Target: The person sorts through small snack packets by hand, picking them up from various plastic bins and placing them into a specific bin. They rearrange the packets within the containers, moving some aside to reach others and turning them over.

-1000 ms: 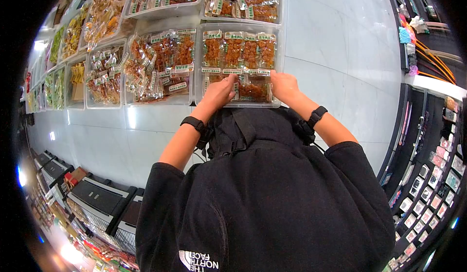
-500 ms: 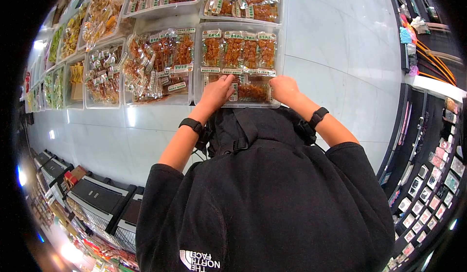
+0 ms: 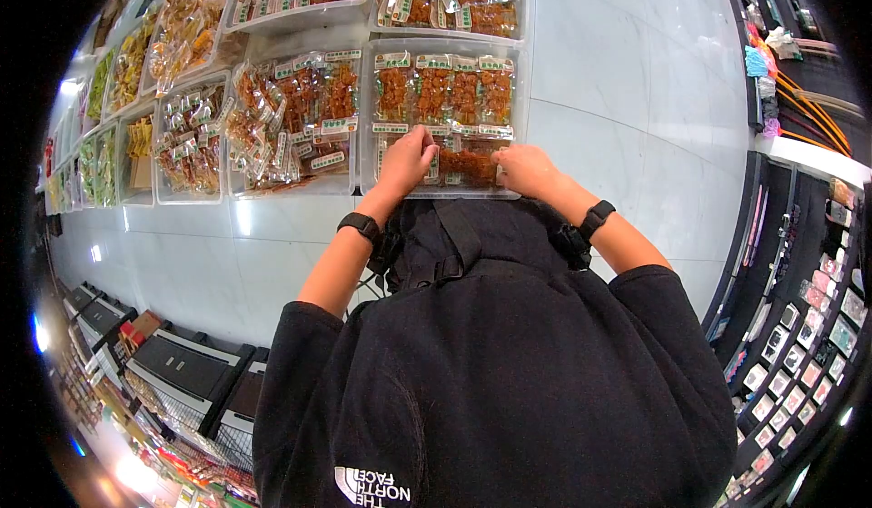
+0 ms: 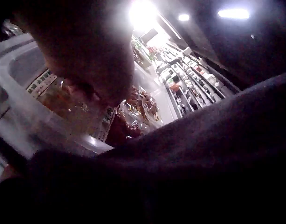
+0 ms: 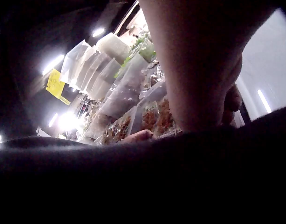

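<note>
A clear plastic bin (image 3: 368,158) in front of the person holds packets of reddish-brown skewers (image 3: 465,85) with white-and-green labels, set side by side in its far half. Crosswise in the near half lies another skewer packet (image 3: 470,166). My left hand (image 3: 406,163) pinches at its left end with curled fingers. At the opposite end, my right hand (image 3: 530,171) grips the packet near the bin's right wall. In the left wrist view, the left hand (image 4: 94,70) is dark and bent down over the wrapping. The right hand's fingertips are mostly hidden in the right wrist view.
Left of this bin stands another bin with loosely heaped skewer packets (image 3: 291,117). More bins of packaged snacks (image 3: 191,144) run farther left and behind. Pale tiled floor (image 3: 618,99) lies to the right, then a shelf rack with small hanging goods (image 3: 790,363).
The right hand has shifted slightly left and toward the body. The left hand dipped slightly, then moved up a little. The crosswise packet between them has shifted slightly left.
</note>
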`<state>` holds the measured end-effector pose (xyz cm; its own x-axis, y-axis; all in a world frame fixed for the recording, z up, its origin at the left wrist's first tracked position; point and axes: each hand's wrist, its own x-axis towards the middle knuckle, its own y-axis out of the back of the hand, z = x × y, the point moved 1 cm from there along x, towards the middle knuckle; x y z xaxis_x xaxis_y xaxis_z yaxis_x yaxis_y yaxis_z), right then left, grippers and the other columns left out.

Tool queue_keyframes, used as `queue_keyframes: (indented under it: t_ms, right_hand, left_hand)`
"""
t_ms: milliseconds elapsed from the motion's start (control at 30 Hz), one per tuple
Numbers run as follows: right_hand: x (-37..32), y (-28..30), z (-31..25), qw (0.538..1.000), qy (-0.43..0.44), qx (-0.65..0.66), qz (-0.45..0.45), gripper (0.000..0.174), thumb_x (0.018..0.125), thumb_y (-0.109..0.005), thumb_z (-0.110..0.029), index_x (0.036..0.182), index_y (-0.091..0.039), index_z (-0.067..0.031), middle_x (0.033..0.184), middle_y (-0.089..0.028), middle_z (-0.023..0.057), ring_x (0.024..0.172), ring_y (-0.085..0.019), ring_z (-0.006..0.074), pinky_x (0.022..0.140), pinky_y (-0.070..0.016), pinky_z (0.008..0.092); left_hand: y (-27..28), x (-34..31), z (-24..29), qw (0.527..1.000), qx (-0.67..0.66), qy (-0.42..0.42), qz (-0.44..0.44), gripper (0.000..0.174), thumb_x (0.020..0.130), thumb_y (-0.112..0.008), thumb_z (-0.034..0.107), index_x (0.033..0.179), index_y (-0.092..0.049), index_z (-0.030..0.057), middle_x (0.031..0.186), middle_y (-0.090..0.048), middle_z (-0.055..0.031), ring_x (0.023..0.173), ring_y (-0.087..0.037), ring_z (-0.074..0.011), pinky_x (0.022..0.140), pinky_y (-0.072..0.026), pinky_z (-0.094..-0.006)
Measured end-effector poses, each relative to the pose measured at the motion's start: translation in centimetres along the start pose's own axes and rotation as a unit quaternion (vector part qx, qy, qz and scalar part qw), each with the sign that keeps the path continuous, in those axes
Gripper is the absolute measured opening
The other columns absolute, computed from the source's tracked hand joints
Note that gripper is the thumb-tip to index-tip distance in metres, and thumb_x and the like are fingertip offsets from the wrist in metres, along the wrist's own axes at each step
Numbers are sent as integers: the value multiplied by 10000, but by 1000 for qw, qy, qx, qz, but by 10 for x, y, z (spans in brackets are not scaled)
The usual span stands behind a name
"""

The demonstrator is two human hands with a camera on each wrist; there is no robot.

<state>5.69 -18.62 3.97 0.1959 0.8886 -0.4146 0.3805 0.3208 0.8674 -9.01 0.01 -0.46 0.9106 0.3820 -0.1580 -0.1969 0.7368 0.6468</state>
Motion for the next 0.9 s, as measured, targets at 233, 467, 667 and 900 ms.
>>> queue_keyframes:
  t_ms: [233,467,667,900]
  right_hand:
    - [0,-1,2,1000,-4,10,-3,140,741,-548,-107,835,-623,-35,766,-653,175,771,-647,353,674,-526,467]
    - [3,-3,5,997,-64,41,24,156,780,-576,-152,898,-611,-58,760,-645,154,792,-633,344,691,-514,445]
    - [5,-5,8,999,-33,-22,-6,168,779,-584,-172,906,-621,-67,759,-644,148,781,-634,332,696,-514,440]
    - [2,-3,7,1000,7,-24,-14,194,780,-595,-207,903,-637,-63,795,-655,136,806,-639,321,727,-511,438]
  left_hand:
    - [-2,5,1,999,25,19,15,179,856,-598,198,899,-496,56,819,-629,-142,789,-611,-355,637,-458,-447]
    - [-6,5,-6,999,32,-25,20,176,839,-607,177,925,-503,64,909,-619,-142,805,-610,-357,654,-475,-452]
    - [8,0,12,991,102,-84,36,209,824,-620,162,977,-519,63,1049,-537,-124,890,-596,-340,680,-499,-423]
    - [4,-9,7,923,212,-319,-28,275,808,-620,163,1062,-534,103,1121,-536,-83,1095,-527,-291,890,-459,-403]
